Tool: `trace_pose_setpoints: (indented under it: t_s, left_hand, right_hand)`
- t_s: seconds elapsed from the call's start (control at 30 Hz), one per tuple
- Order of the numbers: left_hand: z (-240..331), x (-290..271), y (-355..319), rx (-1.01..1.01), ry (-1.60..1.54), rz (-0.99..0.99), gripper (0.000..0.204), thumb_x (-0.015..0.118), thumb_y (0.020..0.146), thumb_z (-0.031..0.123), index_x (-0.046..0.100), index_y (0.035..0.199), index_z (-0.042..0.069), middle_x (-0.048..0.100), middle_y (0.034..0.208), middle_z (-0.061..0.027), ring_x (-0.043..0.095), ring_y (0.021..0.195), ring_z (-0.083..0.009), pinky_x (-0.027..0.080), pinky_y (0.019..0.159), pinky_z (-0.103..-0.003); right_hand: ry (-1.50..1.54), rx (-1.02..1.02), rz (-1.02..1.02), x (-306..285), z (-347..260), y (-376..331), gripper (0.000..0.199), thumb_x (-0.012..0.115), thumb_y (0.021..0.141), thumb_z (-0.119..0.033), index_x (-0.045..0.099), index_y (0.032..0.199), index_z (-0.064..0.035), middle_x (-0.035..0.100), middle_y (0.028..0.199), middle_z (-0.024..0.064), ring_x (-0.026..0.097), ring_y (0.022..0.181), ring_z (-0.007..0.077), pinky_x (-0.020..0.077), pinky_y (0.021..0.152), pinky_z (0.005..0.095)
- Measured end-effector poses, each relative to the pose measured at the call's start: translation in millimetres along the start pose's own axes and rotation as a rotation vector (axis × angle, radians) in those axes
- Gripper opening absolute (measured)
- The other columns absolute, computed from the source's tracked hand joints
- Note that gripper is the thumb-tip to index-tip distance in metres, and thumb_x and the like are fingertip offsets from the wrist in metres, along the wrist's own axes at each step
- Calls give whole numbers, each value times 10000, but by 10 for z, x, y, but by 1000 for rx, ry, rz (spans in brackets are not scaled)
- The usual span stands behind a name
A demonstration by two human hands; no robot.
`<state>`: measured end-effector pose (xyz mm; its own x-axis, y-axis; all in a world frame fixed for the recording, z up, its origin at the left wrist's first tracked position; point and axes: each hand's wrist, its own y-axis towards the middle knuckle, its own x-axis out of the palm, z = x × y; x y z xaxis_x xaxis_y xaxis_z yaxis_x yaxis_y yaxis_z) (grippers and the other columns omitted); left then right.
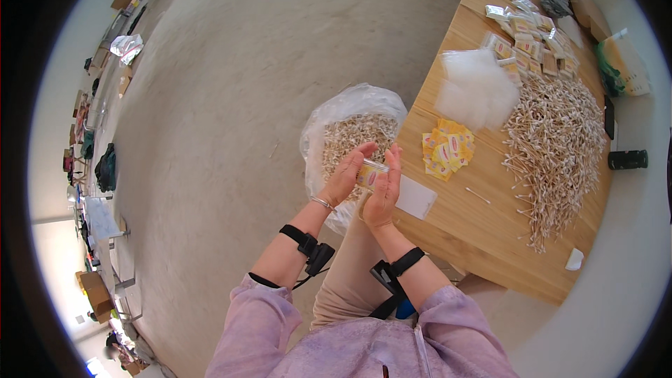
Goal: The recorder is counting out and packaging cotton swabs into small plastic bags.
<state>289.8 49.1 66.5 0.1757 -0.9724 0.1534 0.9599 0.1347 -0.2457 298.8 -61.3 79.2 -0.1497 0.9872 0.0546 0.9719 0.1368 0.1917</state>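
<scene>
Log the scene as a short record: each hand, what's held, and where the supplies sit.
Left hand: on the left of a small clear plastic packet with a yellow label
Right hand: on the same packet's right
Behind hands in view: translucent plastic bag of cotton swabs
Wooden table, left edge: white rectangular card
Table, middle: yellow-and-white paper cards, translucent plastic sleeves, single swab
Table, right: heaped white-tipped swabs

A packing workshop, judging by concrete floor (210,133), heaped cotton swabs (560,143) and piled packets (528,47)
</scene>
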Motion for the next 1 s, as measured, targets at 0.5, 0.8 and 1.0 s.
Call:
trace_pose_setpoints:
  t_s: [0.5,0.8,1.0]
  left_hand:
    - [-236,215,-491,-281,-347,503,305,646,881,312,575,952,24,555,805,6,470,684,-71,392,615,-218]
    - [-24,500,-356,-271,-341,590,216,689,855,174,639,1003,24,657,905,-35,609,738,-99,487,624,-238]
    - [83,421,-197,-200,-516,538,262,718,824,144,641,1028,-1,666,942,-54,623,776,-112,510,646,-254]
  right_hand:
    - [-102,7,-96,-43,64,32,433,374,852,-4,443,1280,13,414,1403,162,292,1370,290,222,1116,374]
    - [-195,36,-180,-71,5,60,402,376,881,-26,476,1270,4,433,1377,191,272,1378,322,206,1120,386]
    - [-188,70,-172,-23,-45,66,332,399,918,-94,499,1217,11,459,1345,212,296,1340,392,205,1114,444]
